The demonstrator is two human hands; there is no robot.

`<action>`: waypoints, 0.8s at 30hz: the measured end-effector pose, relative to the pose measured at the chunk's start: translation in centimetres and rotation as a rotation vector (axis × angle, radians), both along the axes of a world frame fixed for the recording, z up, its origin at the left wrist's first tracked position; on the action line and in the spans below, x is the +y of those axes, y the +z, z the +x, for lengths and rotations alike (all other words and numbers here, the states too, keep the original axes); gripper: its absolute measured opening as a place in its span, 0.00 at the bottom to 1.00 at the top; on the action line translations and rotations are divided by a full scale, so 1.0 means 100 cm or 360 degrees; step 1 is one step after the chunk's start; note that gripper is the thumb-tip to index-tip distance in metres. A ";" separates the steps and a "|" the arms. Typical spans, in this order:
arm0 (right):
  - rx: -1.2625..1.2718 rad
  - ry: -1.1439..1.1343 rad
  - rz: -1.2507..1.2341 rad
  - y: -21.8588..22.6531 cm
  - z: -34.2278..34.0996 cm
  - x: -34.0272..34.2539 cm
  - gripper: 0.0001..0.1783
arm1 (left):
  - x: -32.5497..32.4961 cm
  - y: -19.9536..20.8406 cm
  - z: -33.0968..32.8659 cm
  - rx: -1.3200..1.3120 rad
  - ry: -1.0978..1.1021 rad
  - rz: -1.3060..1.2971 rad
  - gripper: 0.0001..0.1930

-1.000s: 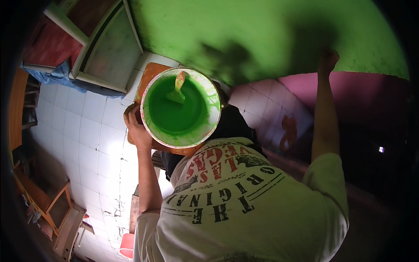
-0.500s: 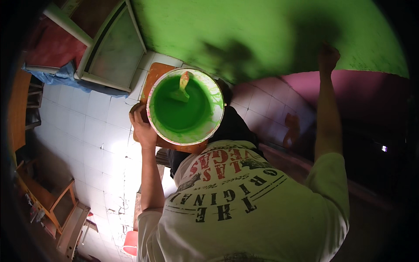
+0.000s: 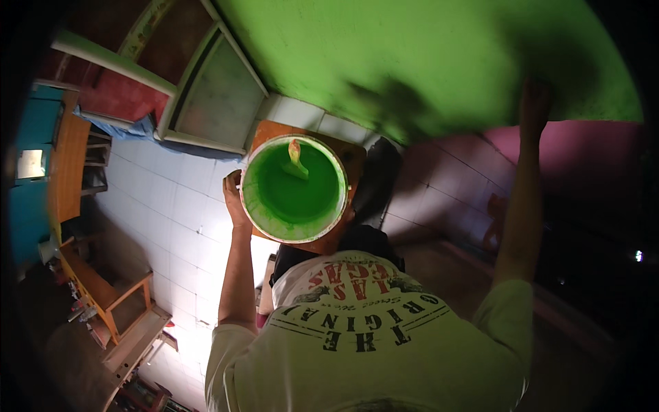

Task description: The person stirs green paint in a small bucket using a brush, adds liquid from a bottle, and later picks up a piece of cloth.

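Note:
A round white bucket (image 3: 342, 218) of green paint stands on an orange-brown board (image 3: 271, 130) in front of me. Inside it a paintbrush (image 3: 298, 165) leans, its handle spotted with paint and its bristles in the green. My left hand (image 3: 235, 199) is at the bucket's left side, fingers bent against it just below the rim. Out to the far right, my right hand (image 3: 535, 103) is raised in front of the green wall (image 3: 439, 62). Its fingers are curled closed; shadow and the back of the hand hide whatever they hold.
Pink paint (image 3: 583, 147) covers the lower wall at right. A cabinet (image 3: 213, 96) with a pale door panel stands at the back left, blue plastic (image 3: 141, 129) by its base. White tiles (image 3: 165, 206) cover the floor. Wooden furniture (image 3: 103, 288) stands at the left.
The whole view has shifted, so the cabinet and floor sit further right and lower. My left fingers now lie closer to the bucket's rim. My right hand remains raised by the wall.

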State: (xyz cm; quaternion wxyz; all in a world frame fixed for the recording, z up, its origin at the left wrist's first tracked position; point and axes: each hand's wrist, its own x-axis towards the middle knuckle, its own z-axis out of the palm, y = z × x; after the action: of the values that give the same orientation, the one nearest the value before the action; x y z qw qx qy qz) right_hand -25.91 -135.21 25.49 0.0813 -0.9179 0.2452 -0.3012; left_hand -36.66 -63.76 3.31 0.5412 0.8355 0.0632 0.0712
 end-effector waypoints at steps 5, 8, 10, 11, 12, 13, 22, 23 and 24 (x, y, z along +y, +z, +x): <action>-0.0172 0.0121 0.0415 -0.090 -0.078 0.063 0.18 | 0.022 0.011 0.042 0.0352 -0.0107 -0.0199 0.13; -0.0041 0.0118 0.0644 -0.159 -0.141 0.112 0.15 | 0.020 0.013 0.059 -0.0025 -0.0394 0.0357 0.12; 0.0199 -0.0079 0.1023 -0.190 -0.176 0.165 0.19 | 0.011 0.032 0.066 0.0149 -0.0482 0.0445 0.12; 0.0299 -0.0186 0.1019 -0.232 -0.210 0.156 0.19 | 0.005 0.019 0.073 -0.0089 -0.0492 0.0456 0.14; 0.0483 -0.0186 0.1123 -0.230 -0.220 0.195 0.24 | 0.012 0.019 0.075 0.0043 -0.0518 0.0392 0.15; 0.0620 -0.0238 0.1187 -0.236 -0.248 0.211 0.29 | 0.008 0.009 0.081 -0.0050 -0.0582 0.0342 0.16; 0.0110 -0.0614 0.1986 -0.258 -0.305 0.357 0.21 | 0.052 -0.023 0.085 -0.0019 -0.0842 -0.0021 0.13; 0.0119 -0.0594 0.1994 -0.256 -0.310 0.361 0.20 | 0.058 -0.032 0.091 0.0060 -0.0892 0.0051 0.10; 0.0140 -0.0563 0.2020 -0.254 -0.308 0.369 0.20 | 0.066 -0.034 0.092 0.0047 -0.0846 0.0042 0.12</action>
State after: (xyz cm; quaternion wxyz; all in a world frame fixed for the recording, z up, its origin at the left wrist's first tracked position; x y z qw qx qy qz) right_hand -56.74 -98.29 0.09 0.5458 -0.6492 0.5253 -0.0692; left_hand -27.45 -57.18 -0.12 0.5290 0.8307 -0.1514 -0.0849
